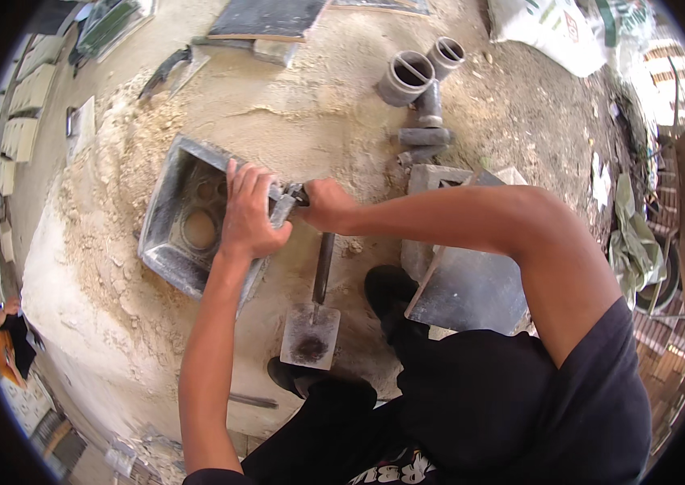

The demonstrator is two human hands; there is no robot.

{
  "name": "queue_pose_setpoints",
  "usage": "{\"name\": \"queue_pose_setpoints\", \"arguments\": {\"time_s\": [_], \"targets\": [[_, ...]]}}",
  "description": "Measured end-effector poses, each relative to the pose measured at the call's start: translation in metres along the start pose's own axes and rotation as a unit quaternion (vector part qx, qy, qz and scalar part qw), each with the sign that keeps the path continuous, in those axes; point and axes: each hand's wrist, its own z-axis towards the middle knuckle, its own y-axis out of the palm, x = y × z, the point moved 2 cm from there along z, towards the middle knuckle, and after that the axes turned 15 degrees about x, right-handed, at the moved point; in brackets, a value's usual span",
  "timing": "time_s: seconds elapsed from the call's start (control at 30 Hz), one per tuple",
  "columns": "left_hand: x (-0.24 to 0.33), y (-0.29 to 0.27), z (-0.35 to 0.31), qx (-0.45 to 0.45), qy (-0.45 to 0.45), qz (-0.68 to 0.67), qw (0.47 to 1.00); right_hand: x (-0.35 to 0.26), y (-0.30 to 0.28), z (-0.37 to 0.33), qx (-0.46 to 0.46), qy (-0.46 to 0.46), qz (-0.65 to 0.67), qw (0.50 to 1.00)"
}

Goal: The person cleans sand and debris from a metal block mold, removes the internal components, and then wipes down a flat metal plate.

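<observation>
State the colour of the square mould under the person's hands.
Grey metal, dusted pale; the mould shows best in the head view.

The person wears a dark charcoal short-sleeved cotton T-shirt [601, 404] whose sleeve ends above the elbow, leaving both forearms bare down to the left hand [247, 218] and the right hand [328, 206]. Below it are black trousers [455, 404] with a patch of white block lettering near the lower edge, and black closed shoes [387, 287]; no gloves, watch or rings show on either hand
</observation>
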Motion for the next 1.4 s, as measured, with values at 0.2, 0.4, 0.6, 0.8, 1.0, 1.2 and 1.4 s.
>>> {"name": "queue_pose_setpoints", "arguments": {"time_s": [0.2, 0.4, 0.6, 0.8, 1.0, 1.2, 1.4], "targets": [[-0.001, 0.002, -0.004, -0.008, 0.005, 0.011, 1.0, -0.002, -0.006, 0.001, -0.083, 0.085, 0.075, 0.99], [0.0, 0.002, -0.003, -0.014, 0.01, 0.011, 1.0, 0.015, -0.005, 0.027, -0.366, 0.228, 0.29, 0.854], [-0.001, 0.0, -0.001, -0.023, 0.008, 0.018, 1.0, 0.021, 0.018, 0.023, -0.249, 0.107, 0.173, 0.947], [0.0, 0.001, -0.002, -0.018, -0.001, 0.01, 1.0, 0.007, 0.01, 0.004, -0.051, -0.031, -0.032, 0.998], [0.002, 0.0, 0.0, -0.031, -0.001, 0.021, 0.999, 0.025, 0.004, 0.008, -0.104, -0.039, 0.139, 0.984], [0.0, -0.001, -0.002, -0.04, -0.01, 0.02, 0.999, 0.032, -0.033, 0.033, -0.317, 0.021, 0.193, 0.928], [-0.001, 0.0, -0.001, -0.015, -0.003, 0.008, 1.0, 0.016, -0.036, 0.043, -0.237, -0.023, 0.013, 0.971]]}}
